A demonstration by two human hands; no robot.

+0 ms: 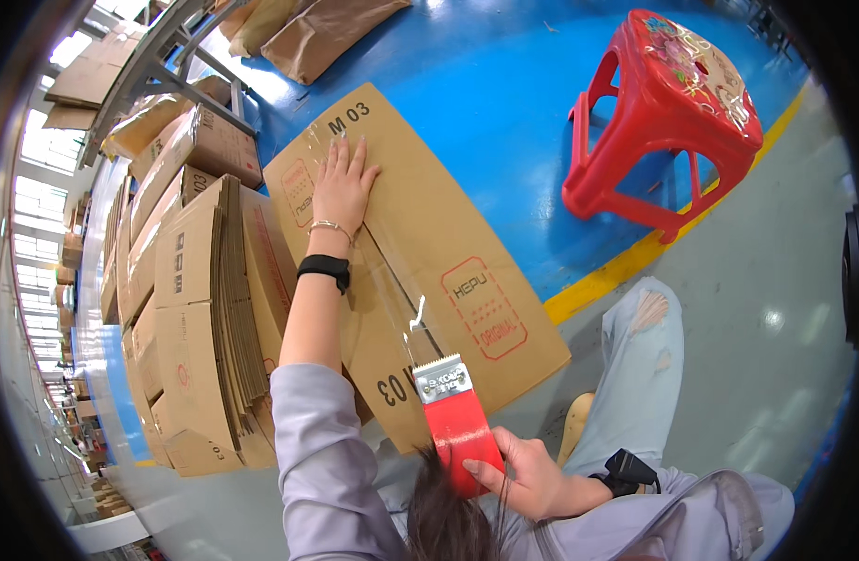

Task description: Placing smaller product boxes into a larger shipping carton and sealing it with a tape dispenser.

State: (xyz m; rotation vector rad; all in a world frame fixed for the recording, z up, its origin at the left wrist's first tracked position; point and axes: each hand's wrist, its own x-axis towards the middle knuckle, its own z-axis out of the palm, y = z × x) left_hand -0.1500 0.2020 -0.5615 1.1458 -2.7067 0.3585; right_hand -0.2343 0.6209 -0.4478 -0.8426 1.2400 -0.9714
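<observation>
A large brown cardboard box (pixel 425 220) lies in front of me, its closed flaps meeting along a dark seam. My left hand (pixel 343 187) rests flat near the far end of that seam, fingers stretched out and a little apart. At the near edge, my right hand (pixel 530 479) grips a red tape dispenser (pixel 459 425) with a toothed metal edge. Shiny clear packing tape (pixel 413 313) runs along the seam between the dispenser and my left hand. Part of the dispenser's near end is hidden by my fingers and some hair.
Flattened cartons (pixel 200 252) stand stacked on edge to the left, beside more taped boxes (pixel 191 150). A red plastic stool (pixel 635 140) stands on the blue floor at the far right, near a yellow line (pixel 588 292). Brown paper wrapping (pixel 322 37) lies at the far side.
</observation>
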